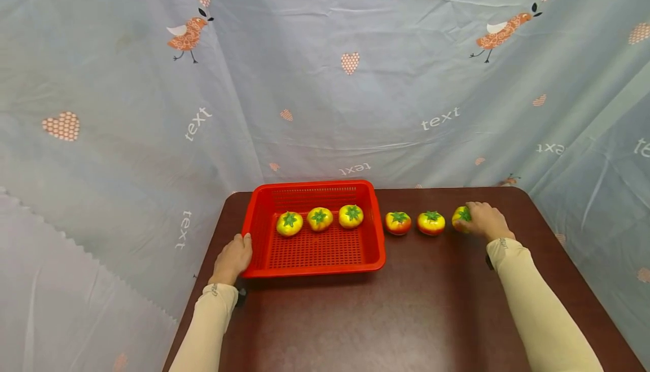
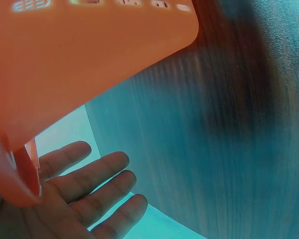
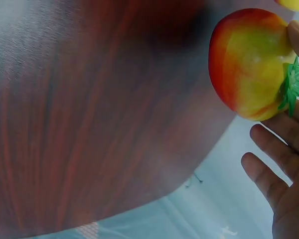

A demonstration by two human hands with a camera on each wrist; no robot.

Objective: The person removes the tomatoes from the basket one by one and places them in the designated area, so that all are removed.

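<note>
A red plastic basket (image 1: 312, 271) holds a row of three yellow tomatoes with green leafy tops, one of them the middle tomato (image 1: 320, 220). My left hand (image 1: 232, 256) grips the basket's left rim, the thumb on top and the fingers (image 2: 97, 174) outside below it. At the right, my right hand (image 1: 487, 220) pinches a red-and-yellow tomato (image 3: 249, 64) between thumb and fingers, while its other fingers spread free. Whether this tomato touches the table I cannot tell. Two more tomatoes, the nearer-to-basket one (image 1: 398, 223) and its neighbour (image 1: 431, 223), sit between basket and right hand.
A dark brown wooden table (image 1: 396, 315) carries everything, with rounded far corners. Behind and beside it hangs a grey-blue curtain (image 1: 315, 95) printed with birds, hearts and letters. The basket stands near the table's far left corner.
</note>
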